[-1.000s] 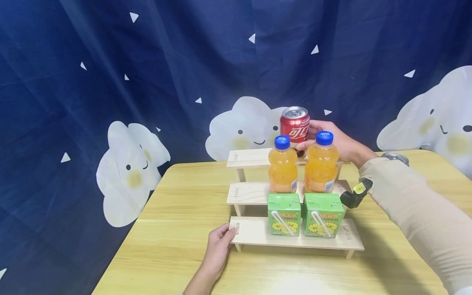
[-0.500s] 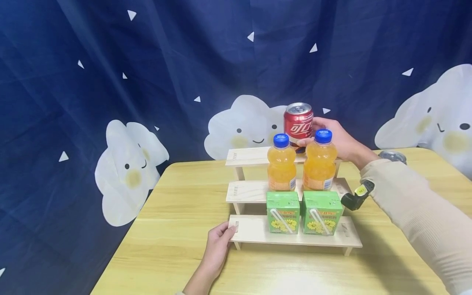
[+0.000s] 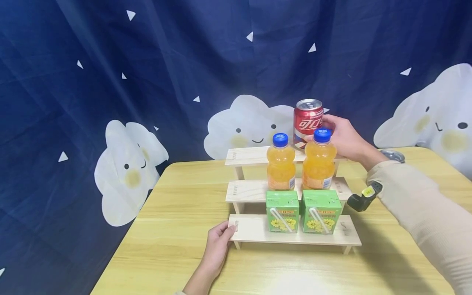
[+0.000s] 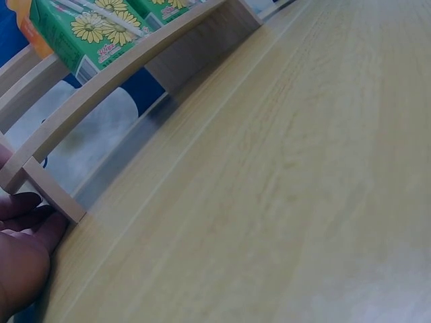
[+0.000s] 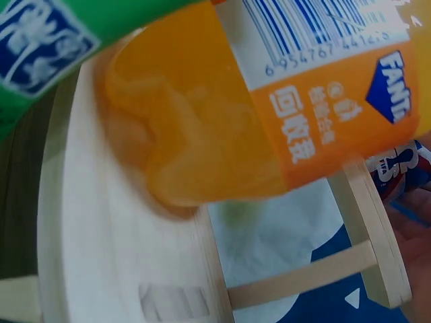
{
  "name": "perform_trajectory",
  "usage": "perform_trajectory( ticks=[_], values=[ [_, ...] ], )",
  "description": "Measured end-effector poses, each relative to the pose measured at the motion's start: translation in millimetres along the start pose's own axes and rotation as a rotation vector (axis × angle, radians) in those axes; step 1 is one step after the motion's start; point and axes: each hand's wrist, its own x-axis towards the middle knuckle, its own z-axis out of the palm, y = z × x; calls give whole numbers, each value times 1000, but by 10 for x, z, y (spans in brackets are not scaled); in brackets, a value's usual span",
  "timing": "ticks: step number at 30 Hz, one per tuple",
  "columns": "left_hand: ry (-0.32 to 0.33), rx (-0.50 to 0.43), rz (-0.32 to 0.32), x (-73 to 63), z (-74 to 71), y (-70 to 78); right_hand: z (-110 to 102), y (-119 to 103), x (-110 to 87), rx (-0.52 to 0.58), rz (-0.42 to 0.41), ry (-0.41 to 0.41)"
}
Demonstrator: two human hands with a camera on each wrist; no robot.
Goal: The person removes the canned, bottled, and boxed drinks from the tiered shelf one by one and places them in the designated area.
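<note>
My right hand [image 3: 333,132] grips a red cola can [image 3: 308,118], held slightly tilted just above the right part of the top tier of a three-tier wooden stand [image 3: 246,156]. In the right wrist view only a sliver of the can [image 5: 403,168] shows behind an orange Fanta bottle [image 5: 222,134]. My left hand [image 3: 225,232] pinches the left end of the bottom tier, thumb on top and fingers [image 4: 21,214] beside the leg. Two orange bottles [image 3: 281,163] [image 3: 319,160] stand on the middle tier and two green cartons [image 3: 282,211] [image 3: 321,211] on the bottom one.
The stand sits on a light wooden table [image 3: 177,250]. A second can's silver top [image 3: 393,154] shows behind my right forearm at the back right. A dark blue curtain with white clouds [image 3: 129,168] hangs close behind the table.
My right hand has carried the red can to the right and slightly up along the top tier. The left hand and the rest have stayed put.
</note>
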Motion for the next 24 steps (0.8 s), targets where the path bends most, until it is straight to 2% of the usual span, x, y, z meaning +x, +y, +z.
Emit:
perform_trajectory(
  ticks=[24],
  values=[
    [5,5,-5,-3,1,9,-188,135,-122,-95,40,121]
  ],
)
